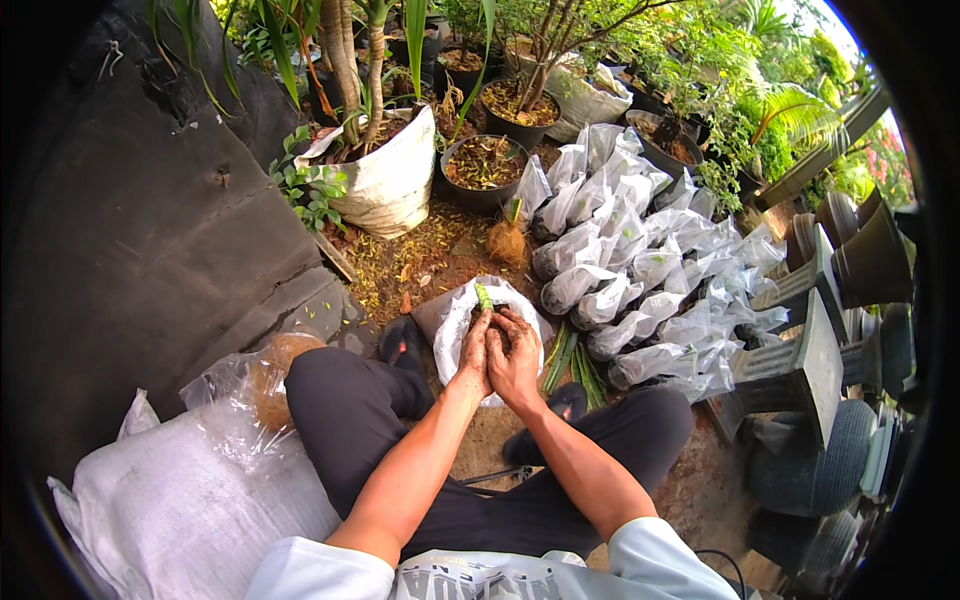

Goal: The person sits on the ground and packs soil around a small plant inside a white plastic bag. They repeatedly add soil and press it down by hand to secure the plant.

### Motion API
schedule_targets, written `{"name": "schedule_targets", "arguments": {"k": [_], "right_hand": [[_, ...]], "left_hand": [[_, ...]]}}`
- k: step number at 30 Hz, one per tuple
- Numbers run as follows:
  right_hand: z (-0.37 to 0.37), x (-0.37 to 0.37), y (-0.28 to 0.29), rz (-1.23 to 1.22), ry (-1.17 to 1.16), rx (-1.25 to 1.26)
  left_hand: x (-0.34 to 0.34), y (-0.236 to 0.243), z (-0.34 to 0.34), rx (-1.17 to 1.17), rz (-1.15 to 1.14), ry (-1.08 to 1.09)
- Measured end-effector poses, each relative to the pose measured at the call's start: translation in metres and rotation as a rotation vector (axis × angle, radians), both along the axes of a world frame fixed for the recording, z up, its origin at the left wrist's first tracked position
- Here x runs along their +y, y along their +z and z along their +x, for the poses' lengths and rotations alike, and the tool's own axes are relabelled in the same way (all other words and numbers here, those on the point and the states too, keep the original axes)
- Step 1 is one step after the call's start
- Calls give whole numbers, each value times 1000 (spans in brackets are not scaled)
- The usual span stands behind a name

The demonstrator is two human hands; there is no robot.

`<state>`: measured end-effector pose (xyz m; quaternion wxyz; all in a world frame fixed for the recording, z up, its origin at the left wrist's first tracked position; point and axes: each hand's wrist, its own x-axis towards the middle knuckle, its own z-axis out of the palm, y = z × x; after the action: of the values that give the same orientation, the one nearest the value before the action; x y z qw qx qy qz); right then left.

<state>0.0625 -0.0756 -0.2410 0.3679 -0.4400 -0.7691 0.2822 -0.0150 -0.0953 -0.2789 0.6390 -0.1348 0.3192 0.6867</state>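
Seated low among potted plants, I press both hands together around a short green cutting — my left hand and right hand, both smeared with soil, are cupped palm to palm, so that only the tip of the stem shows above the fingers. The hands hover directly over an open white plastic bag that stands on the ground between my feet; the cutting pokes up just above the bag's far rim. Whether the fingers also clutch soil I cannot tell, since the closed palms hide it.

Just to the right of the white bag lies a small bundle of green stems on the ground. Beyond that bundle, further right of the bag and behind it, rises a heap of filled clear plastic bags, piled against one another. Straight behind the white bag sits a tuft of brown fibre with a green shoot, and behind that a black pot holding soil and leaf litter. To the left rear of the bag stands a plant in a white sack. Near left of the bag, beside my knee, rests a clear bag of brown fibre on top of a large white sack.
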Motion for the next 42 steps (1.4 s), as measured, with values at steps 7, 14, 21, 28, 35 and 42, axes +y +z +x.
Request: {"name": "schedule_targets", "arguments": {"k": [7,14,21,28,35,42], "right_hand": [[-1,4,6,-29,138,117],[-1,4,0,-655,13,308],[5,8,31,149,308,-3],[6,2,26,250,338,149],[4,11,-2,-275,177,326],[25,44,-9,-900,-48,646]], "left_hand": [[1,-3,0,11,47,31],[-5,30,-9,104,-263,-202],[2,21,-23,-369,377,-204],[-10,12,-15,-234,380,-154],[-9,30,-21,45,-164,-249],[-13,21,-41,81,38,-110]]}}
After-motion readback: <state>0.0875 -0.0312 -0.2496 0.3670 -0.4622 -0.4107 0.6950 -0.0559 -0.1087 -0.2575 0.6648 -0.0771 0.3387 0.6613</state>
